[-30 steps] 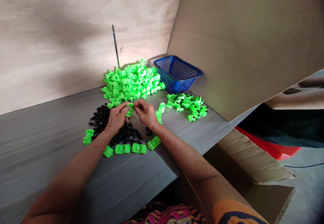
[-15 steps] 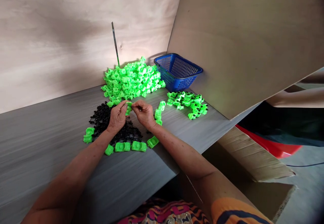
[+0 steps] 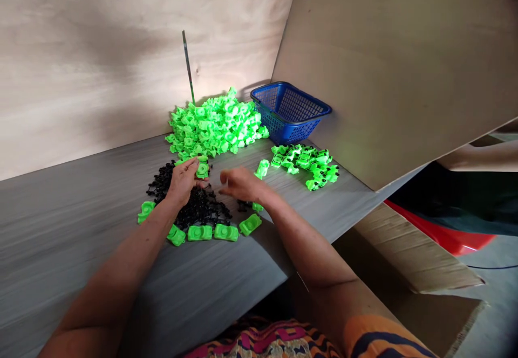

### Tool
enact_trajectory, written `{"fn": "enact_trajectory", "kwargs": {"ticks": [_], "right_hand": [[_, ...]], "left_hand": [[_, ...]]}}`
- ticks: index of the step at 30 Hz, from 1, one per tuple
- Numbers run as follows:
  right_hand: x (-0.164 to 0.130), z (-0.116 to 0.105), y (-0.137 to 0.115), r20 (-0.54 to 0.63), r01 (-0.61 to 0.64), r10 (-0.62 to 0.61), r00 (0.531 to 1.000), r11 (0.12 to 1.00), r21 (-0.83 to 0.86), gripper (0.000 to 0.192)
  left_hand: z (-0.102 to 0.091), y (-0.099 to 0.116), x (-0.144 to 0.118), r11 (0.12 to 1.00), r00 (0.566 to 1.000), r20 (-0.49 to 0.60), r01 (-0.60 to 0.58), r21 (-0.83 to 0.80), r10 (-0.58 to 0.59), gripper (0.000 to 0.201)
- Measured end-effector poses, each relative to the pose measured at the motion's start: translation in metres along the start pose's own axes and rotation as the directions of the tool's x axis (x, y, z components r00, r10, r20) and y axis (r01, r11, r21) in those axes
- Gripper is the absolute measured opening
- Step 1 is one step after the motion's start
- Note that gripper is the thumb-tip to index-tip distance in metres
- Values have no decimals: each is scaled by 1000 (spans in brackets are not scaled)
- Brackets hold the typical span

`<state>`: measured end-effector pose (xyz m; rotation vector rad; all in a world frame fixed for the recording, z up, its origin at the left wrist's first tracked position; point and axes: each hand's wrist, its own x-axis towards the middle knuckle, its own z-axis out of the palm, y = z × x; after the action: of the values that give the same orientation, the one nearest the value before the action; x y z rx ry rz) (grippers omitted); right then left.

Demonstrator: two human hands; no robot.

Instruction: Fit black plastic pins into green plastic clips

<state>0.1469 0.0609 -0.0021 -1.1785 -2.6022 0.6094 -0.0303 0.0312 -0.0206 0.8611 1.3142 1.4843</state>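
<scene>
My left hand [image 3: 183,181] is closed on a bright green toy car shell [image 3: 202,171], held over the pile of black wheel axles [image 3: 198,207]. To its right, my right hand [image 3: 242,184] hovers apart from the shell, thumb and forefinger spread, with nothing visible between them. Single green shells curve around the axles along the near side, among them one shell [image 3: 199,233] and another shell [image 3: 250,224]. Beyond my hands rises a large heap of green shells [image 3: 216,123].
A blue plastic basket [image 3: 288,131] stands behind a group of green cars with black wheels [image 3: 305,157]. Wooden panels [image 3: 364,77] bound the table at the back and right. Past the table's right edge are a cardboard box [image 3: 421,245] and part of another person [image 3: 485,158].
My right hand has come away from the shell to the right and its fingers have parted. My left hand keeps the shell. The view has shifted slightly.
</scene>
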Motion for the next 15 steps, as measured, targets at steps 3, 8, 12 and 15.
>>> {"fn": "enact_trajectory", "kwargs": {"ticks": [3, 8, 12, 15], "right_hand": [[-7, 0, -14, 255, 90, -32, 966, 971, -220, 16], [-4, 10, -25, 365, 161, -78, 928, 966, -203, 29], [-3, 13, -23, 346, 176, -106, 932, 968, -177, 25], [-4, 14, -25, 348, 172, -102, 932, 969, -176, 25]], "left_hand": [[1, 6, -1, 994, 997, -12, 71, -80, -73, 33], [6, 10, -5, 986, 995, 17, 104, -129, -103, 37], [5, 8, -4, 977, 993, 31, 115, -181, -111, 41], [3, 8, -4, 972, 993, 26, 119, -204, -116, 43]]}}
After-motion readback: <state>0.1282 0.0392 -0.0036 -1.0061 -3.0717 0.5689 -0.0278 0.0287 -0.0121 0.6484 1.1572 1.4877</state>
